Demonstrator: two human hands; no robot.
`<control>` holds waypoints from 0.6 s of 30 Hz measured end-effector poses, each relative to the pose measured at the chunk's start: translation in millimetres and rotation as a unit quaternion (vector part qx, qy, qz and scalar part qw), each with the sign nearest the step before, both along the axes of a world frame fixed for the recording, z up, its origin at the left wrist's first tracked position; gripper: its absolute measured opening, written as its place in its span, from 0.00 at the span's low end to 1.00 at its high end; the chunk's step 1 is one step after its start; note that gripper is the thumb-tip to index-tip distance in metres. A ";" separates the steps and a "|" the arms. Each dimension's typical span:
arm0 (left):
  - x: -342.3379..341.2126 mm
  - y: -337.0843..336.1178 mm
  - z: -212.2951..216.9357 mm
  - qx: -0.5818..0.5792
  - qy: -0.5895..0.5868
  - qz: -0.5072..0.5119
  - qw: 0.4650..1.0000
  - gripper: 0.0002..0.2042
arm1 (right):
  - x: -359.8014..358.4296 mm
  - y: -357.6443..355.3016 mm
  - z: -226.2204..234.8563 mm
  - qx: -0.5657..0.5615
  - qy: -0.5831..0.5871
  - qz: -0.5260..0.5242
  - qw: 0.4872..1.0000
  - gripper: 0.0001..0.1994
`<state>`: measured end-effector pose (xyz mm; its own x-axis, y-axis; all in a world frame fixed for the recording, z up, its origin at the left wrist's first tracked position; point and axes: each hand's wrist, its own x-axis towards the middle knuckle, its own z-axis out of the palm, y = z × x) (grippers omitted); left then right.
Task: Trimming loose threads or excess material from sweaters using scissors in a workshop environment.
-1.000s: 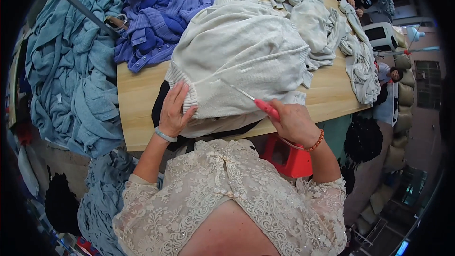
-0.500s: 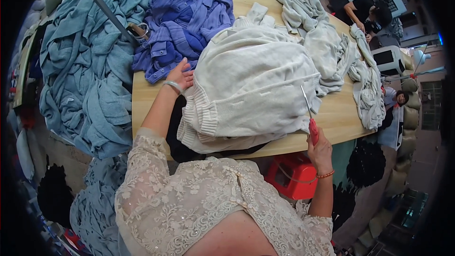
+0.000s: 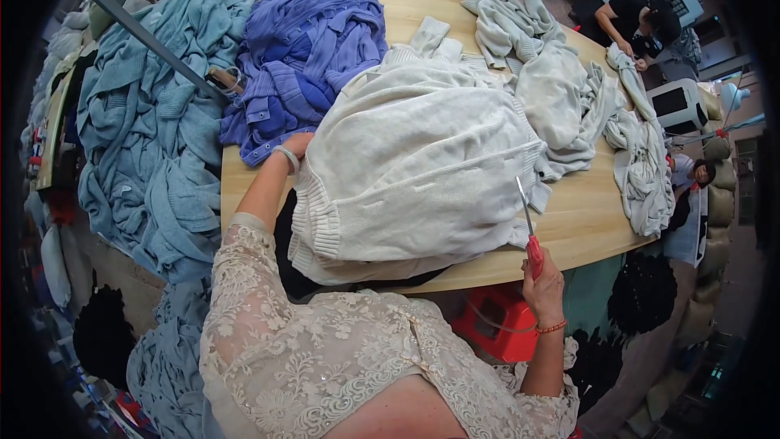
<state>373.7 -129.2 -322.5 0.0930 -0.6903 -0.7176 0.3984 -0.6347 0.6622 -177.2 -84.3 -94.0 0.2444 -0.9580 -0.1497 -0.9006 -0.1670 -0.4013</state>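
Observation:
A cream knitted sweater (image 3: 406, 171) lies spread before me over a rounded black form (image 3: 286, 252), of which only an edge shows at its left. Its ribbed band (image 3: 317, 219) faces left, and a row of small slits or marks runs along its front. My left hand (image 3: 298, 145) is at the sweater's far left side, its fingers hidden behind the knit. At the table's near edge, my right hand (image 3: 543, 286) grips red-handled scissors (image 3: 534, 256), blades pointing away from me, their tip by the sweater's right end.
Blue-purple garments (image 3: 313, 49) are heaped on the wooden table (image 3: 585, 223) behind my left hand. Teal knitwear (image 3: 158, 130) fills the left side beside a slanting metal pole (image 3: 150, 36). More cream garments (image 3: 561, 97) lie rightward, near two people at work. A red stool (image 3: 504, 329) stands below.
My left hand has slid behind the sweater's left edge, where its fingers no longer show. The right hand still grips the scissors. The whole view has shifted slightly.

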 end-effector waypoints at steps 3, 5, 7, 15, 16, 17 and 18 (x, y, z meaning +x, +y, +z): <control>11.7 5.6 15.6 -0.003 -0.084 0.014 0.996 0.12 | -14.3 -9.0 -7.2 0.006 -0.012 0.010 1.000 0.14; 14.8 0.7 30.0 -0.009 -0.231 0.009 0.973 0.14 | -22.7 -16.7 -10.7 0.012 -0.018 0.017 1.000 0.13; 61.5 15.9 14.3 -0.134 -0.497 0.006 0.857 0.14 | -21.9 -30.1 -14.3 0.001 -0.028 0.057 0.998 0.13; -36.5 1.4 81.2 0.106 -0.202 -0.096 0.969 0.25 | -45.3 -49.4 -24.0 0.004 -0.025 0.067 0.997 0.14; -39.2 5.4 85.7 0.077 -0.149 -0.024 0.986 0.25 | -44.3 -50.2 -24.4 0.000 -0.028 0.068 0.997 0.14; -40.8 10.0 89.0 0.048 -0.093 0.049 0.993 0.25 | -43.1 -50.1 -24.3 0.002 -0.027 0.070 0.997 0.14; -34.6 13.2 94.3 0.048 -0.088 0.053 0.994 0.21 | -40.8 -52.6 -23.1 0.008 -0.027 0.077 0.997 0.14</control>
